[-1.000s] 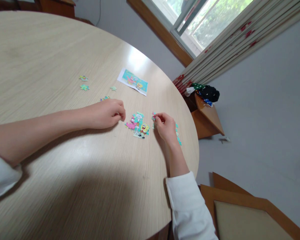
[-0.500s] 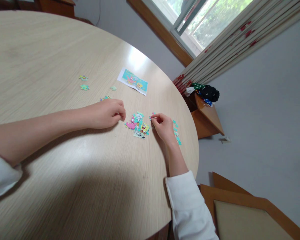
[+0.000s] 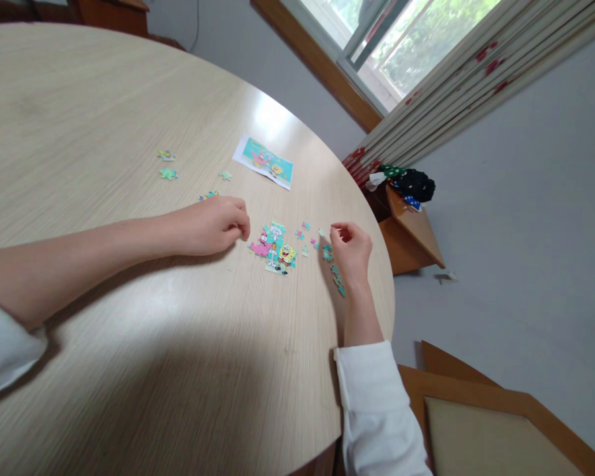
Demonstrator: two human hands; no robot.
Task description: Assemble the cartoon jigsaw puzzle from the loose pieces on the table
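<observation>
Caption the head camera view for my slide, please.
Left hand and right hand flank a partly joined cartoon puzzle, with loose pieces and a printed picture on the table.

Puzzle (image 3: pixel 273 247) on table (image 3: pixel 203 363), sheet (image 3: pixel 266 162) behind, pieces (image 3: pixel 327 254) either side

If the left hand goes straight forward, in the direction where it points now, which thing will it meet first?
The left hand would probably meet the joined puzzle first, though its height above the table is unclear.

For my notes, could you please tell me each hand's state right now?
Left hand: loosely closed, nothing visibly held.
Right hand: curled near pieces; grip cannot be told.
</observation>
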